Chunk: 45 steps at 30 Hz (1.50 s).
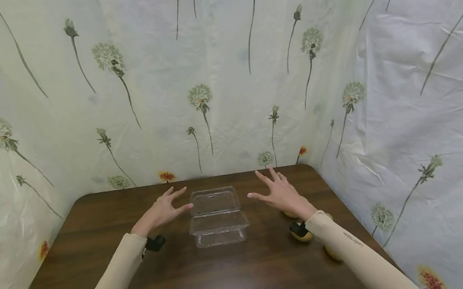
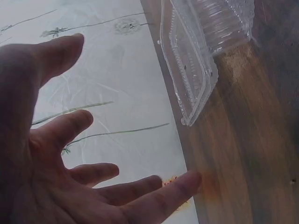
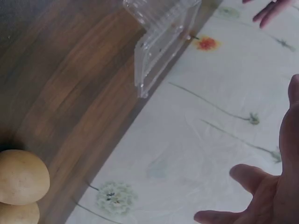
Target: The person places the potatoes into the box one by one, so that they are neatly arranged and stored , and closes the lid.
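A clear plastic clamshell container (image 1: pixel 219 223) stands on the brown table, lid raised at the back. To its left my left hand (image 1: pixel 163 211) hovers with fingers spread, thumb toward the lid. My right hand (image 1: pixel 281 193) is held up on the other side, fingers also apart and holding nothing. In the left wrist view, the container (image 2: pixel 191 70) lies beyond the spread fingers of the left hand (image 2: pixel 60 182). Smooth tan potatoes (image 3: pixel 22 177) rest on the table, partly hidden below my right wrist and sleeve in the head view.
The wood-grain table (image 1: pixel 165 281) has rounded far corners. A white curtain (image 1: pixel 157 72) printed with dandelions hangs close behind it and along both sides. Each wrist wears a small black camera, one visible beside the left sleeve (image 1: pixel 119 267).
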{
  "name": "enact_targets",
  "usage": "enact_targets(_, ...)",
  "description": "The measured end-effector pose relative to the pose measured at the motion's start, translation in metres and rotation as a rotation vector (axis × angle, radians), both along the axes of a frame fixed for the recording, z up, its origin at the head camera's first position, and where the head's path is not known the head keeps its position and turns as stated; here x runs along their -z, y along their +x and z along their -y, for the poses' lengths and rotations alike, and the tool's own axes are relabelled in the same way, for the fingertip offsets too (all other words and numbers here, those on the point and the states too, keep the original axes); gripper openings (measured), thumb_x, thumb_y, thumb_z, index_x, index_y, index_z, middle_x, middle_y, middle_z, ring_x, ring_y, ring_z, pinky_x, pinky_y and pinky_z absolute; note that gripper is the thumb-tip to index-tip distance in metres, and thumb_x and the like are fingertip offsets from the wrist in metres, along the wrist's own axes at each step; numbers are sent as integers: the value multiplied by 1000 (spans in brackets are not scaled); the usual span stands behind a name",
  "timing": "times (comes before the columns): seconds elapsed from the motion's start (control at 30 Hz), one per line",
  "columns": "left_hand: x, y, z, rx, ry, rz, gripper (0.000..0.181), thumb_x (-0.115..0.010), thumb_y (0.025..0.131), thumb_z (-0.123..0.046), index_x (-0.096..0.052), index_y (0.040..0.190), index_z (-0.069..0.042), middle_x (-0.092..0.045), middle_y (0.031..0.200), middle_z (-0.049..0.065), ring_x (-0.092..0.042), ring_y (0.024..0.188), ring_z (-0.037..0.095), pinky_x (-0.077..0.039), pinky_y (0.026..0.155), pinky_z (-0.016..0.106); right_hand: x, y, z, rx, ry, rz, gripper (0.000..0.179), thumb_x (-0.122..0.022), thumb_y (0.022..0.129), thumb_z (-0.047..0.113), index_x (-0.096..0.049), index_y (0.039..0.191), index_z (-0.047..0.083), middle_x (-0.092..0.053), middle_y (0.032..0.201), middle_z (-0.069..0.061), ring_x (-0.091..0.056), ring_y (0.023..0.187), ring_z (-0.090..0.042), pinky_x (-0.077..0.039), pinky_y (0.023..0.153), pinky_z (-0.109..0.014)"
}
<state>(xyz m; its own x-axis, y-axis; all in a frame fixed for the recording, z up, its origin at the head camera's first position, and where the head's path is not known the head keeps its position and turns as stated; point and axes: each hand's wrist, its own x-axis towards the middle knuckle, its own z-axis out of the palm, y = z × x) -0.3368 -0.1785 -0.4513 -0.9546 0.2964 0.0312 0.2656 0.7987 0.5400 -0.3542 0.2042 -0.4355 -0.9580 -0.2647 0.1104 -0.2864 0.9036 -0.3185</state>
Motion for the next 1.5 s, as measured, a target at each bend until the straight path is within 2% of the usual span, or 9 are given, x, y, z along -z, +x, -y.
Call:
enact_targets(0.13, 5, 5, 0, 18, 26, -15, 70, -57, 91, -55, -36, 149, -22, -27, 154, 26, -27, 138, 52, -24, 105, 71, 0, 8, -4, 18, -34, 33, 95, -44, 74, 87, -24, 152, 37, -11, 161, -16, -16, 143, -50, -29, 99, -73)
enact_targets(0.23, 9, 10, -1, 28, 49, -40, 65, -57, 94, -48, -42, 146, -13, -41, 146, 25, -40, 133, 47, -35, 103, 63, 1, 15, -9, 25, -56, 38, 94, -46, 74, 86, -27, 151, 35, -18, 160, -17, -20, 142, -50, -32, 97, -73)
enact_targets(0.33, 15, 15, -2, -10, 127, -9, 57, -58, 96, -39, -46, 141, -6, -58, 129, 25, -65, 105, 38, -48, 94, 52, 0, 21, -16, 27, -71, 17, 93, -49, 76, 82, -30, 151, 32, -25, 157, -20, -25, 137, -55, -33, 94, -73)
enact_targets(0.47, 23, 21, -5, -97, 314, 99, 47, -59, 97, -28, -49, 134, 0, -67, 104, 27, -71, 67, 32, -57, 72, 45, -2, 29, -25, 23, -107, -7, 90, -57, 79, 74, -33, 151, 26, -31, 152, -25, -31, 133, -56, -34, 96, -71)
enact_targets(0.57, 29, 23, -7, -136, 430, 153, 43, -59, 97, -21, -50, 131, 5, -65, 97, 27, -71, 66, 32, -58, 62, 44, -2, 34, -33, 17, -127, -23, 88, -61, 80, 69, -34, 150, 22, -34, 149, -28, -34, 132, -55, -35, 99, -67)
enact_targets(0.87, 58, 21, -13, -224, 619, 283, 42, -63, 94, -25, -53, 122, 6, -67, 89, 21, -68, 61, 24, -55, 52, 33, 1, 47, -54, 2, -196, -15, 89, -63, 81, 64, -33, 150, 17, -39, 148, -23, -38, 133, -46, -37, 101, -62)
enact_targets(1.13, 74, 23, -14, -246, 843, 469, 46, -63, 93, -31, -49, 119, 4, -61, 87, 11, -64, 68, 16, -50, 56, 25, 6, 58, -77, 76, -275, 51, 84, -65, 84, 58, -35, 149, 14, -40, 149, -21, -44, 130, -45, -41, 100, -59)
enact_targets(1.33, 83, 26, -14, -213, 943, 544, 44, -62, 94, -30, -46, 120, 2, -58, 84, 5, -61, 70, 12, -48, 57, 22, 12, 64, -88, 153, -274, 91, 80, -65, 86, 54, -38, 146, 9, -51, 139, -25, -54, 121, -42, -47, 93, -54)
enact_targets(1.5, 88, 27, -15, -173, 990, 571, 46, -62, 95, -31, -42, 121, 1, -55, 86, 4, -62, 72, 12, -49, 59, 22, 21, 68, -92, 163, -291, 119, 81, -66, 83, 58, -45, 141, 5, -59, 129, -24, -59, 115, -39, -51, 88, -50)
